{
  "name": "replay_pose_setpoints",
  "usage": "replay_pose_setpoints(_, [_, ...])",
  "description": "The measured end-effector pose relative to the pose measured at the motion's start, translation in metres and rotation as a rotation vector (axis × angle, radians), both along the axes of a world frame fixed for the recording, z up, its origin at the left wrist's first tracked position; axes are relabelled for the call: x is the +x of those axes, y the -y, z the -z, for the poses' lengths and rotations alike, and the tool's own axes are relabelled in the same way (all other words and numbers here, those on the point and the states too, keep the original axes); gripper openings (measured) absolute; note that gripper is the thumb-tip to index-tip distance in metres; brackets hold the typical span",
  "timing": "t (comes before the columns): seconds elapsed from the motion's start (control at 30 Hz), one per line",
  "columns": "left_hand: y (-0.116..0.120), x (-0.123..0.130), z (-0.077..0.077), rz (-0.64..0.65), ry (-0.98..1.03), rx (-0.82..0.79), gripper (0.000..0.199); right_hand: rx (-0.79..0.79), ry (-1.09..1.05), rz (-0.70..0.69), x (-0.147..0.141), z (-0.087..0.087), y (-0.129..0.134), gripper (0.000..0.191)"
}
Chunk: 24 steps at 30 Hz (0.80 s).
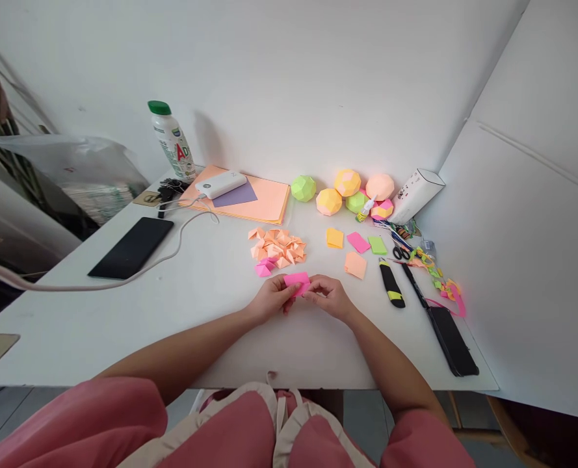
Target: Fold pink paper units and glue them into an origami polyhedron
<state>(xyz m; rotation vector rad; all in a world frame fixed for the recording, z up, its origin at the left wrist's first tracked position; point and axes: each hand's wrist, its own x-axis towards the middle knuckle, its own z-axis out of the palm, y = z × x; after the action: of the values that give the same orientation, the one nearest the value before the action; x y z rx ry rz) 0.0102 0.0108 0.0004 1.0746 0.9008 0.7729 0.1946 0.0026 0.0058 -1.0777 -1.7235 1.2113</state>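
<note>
Fingers (289, 292) narrow on both sides here: the left hand (271, 299) pinches the small pink paper (296, 278), thumb laid across it, while the right hand (331, 298) closes on its right edge, the paper held up just off the near middle of the counter (210, 279). Over to the far left, a black phone (131, 247) lies flat, then a white bottle (174, 146) stands by the wall, then large peach sheets (269, 200) with a white power bank (221, 184) on top. Into the centre, and there's the score: a good heap of folded peach pieces (279, 247) looks done, with only a few folded pink pieces (265, 266) at its near edge, so the pink batch seems barely begun. Behind and rightward sit several faceted paper balls (347, 182), apparently complete. Nearer come an orange pad (335, 238), a peach pad (355, 265), a pink pad (358, 242) and a green pad (378, 245), plenty left to fold by the look of it, with a cutter (391, 283) and scissors (400, 253) farther right.
</note>
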Motion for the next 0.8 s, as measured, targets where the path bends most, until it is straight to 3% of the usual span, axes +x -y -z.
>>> replay_pose_setpoints(0.2, [0.0,-0.001,0.007,0.079,0.055,0.032,0.042,-0.024,-0.033,0.073,-0.004,-0.003,0.004,0.013])
replay_pose_setpoints(0.8, [0.002,0.0,0.006,0.089,0.069,0.001,0.041,-0.022,-0.081,0.224,-0.014,-0.011,0.01,0.011])
